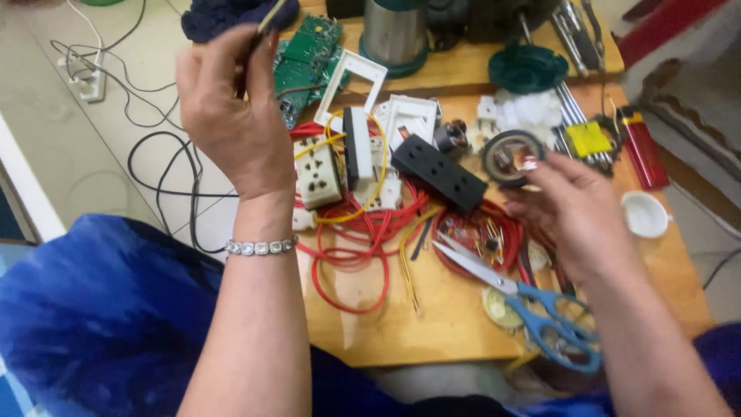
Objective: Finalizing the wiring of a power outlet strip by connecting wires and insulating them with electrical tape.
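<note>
Your left hand (231, 116) is raised at 10 o'clock, fingers pinched on a thin yellowish stick (269, 17). Your right hand (575, 208), at 3 o'clock, holds a glossy black tape ring (512, 157) above the tangled red wires (363, 239) on the wooden table (432, 324).

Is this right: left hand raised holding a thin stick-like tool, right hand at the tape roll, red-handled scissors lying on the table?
Not quite. The head view shows the scissors have blue handles, not red. The rest holds: left hand raised with a thin tool, right hand at the tape roll, table.

one scissors (532, 305), one lighter (641, 150), two hands (231, 116)
</note>
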